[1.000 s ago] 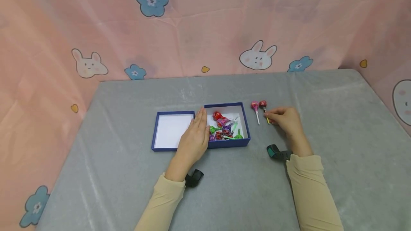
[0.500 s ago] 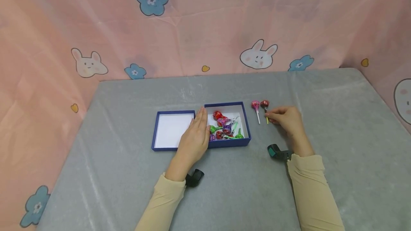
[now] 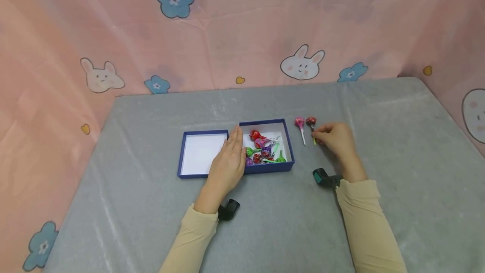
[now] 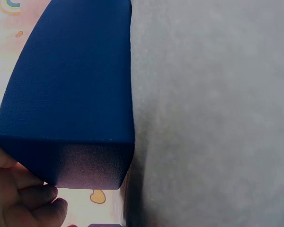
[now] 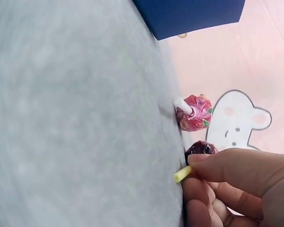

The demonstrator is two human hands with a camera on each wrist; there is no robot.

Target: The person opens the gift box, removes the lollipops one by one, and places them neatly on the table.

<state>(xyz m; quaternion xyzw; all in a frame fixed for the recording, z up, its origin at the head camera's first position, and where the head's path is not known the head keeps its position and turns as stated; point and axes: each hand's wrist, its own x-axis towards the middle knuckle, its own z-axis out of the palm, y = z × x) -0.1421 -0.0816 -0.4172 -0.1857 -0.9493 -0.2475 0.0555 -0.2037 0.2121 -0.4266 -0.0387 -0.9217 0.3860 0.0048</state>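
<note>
My right hand (image 3: pixel 338 140) pinches the yellow stick of a dark red lollipop (image 3: pixel 311 120) between thumb and fingers. In the right wrist view that yellow stick (image 5: pixel 182 174) sticks out past the thumb, and part of the wrapped head is covered by the hand. Just left of it lies a pink lollipop (image 3: pixel 299 122) with a white stick, on the grey cloth. My left hand (image 3: pixel 228 161), fingers straight, rests against the left side of a blue box (image 3: pixel 269 167) holding several wrapped lollipops. The left wrist view shows the box's blue outer wall (image 4: pixel 71 80) beside the fingers.
A shallow blue lid (image 3: pixel 202 155) with a white inside lies left of the box, partly behind the left hand. Grey cloth (image 3: pixel 280 218) covers the table. A pink printed curtain (image 3: pixel 242 24) hangs behind and at both sides.
The dark red lollipop's head has shifted slightly right, a little farther from the pink one, still pinched by my right hand. My left hand stays against the box.
</note>
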